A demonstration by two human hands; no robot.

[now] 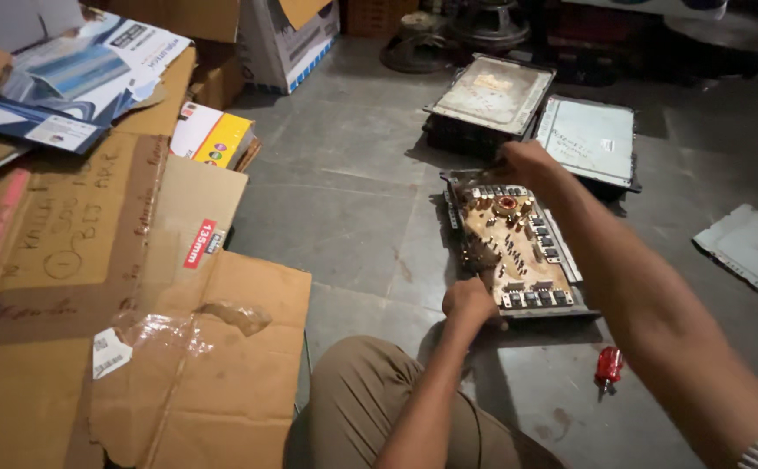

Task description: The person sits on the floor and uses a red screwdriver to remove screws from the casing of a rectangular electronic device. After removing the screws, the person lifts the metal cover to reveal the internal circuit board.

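An opened electronics chassis (518, 247) lay flat on the grey tiled floor, long and rectangular, its dark metal frame running away from the person and angled slightly to the right. Its lid was off, exposing a tan circuit board crowded with components: a round copper-wound coil near the far end, rows of small dark parts along both long edges and across the near end. The left hand (468, 301) gripped the near left corner of the frame, while the right hand (525, 163) rested on the far end.
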